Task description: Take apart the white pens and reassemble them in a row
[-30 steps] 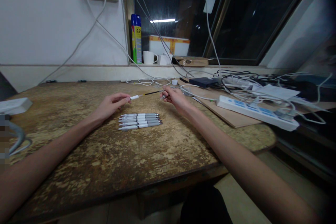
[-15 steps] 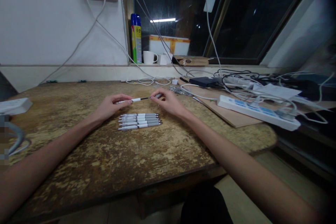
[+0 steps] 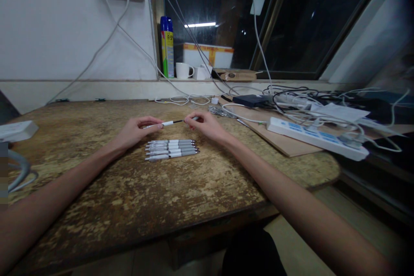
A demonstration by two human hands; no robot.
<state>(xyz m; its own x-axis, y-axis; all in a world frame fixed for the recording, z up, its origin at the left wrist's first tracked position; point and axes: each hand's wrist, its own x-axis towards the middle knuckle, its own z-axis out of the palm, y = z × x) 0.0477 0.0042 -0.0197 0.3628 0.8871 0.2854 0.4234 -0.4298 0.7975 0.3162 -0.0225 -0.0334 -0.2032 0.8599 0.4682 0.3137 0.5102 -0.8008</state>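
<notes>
My left hand (image 3: pixel 137 130) pinches the white barrel of a pen (image 3: pixel 168 123) held level above the worn wooden table (image 3: pixel 136 189). My right hand (image 3: pixel 204 125) is closed on the other end, on a grey pen tip piece (image 3: pixel 194 118) slid over the dark refill. Just below both hands lies a neat row of several white and grey pens (image 3: pixel 171 148), side by side on the table.
A white power strip (image 3: pixel 315 138) with tangled cables lies on a board at the right. A white box (image 3: pixel 17 130) and a grey cable sit at the left edge. On the window ledge stand a spray can (image 3: pixel 167 47) and a white mug (image 3: pixel 183 70).
My right hand moved left with the grey tip piece and slid it over the bare refill, closing the gap to my left hand. The row of pens has not moved.
</notes>
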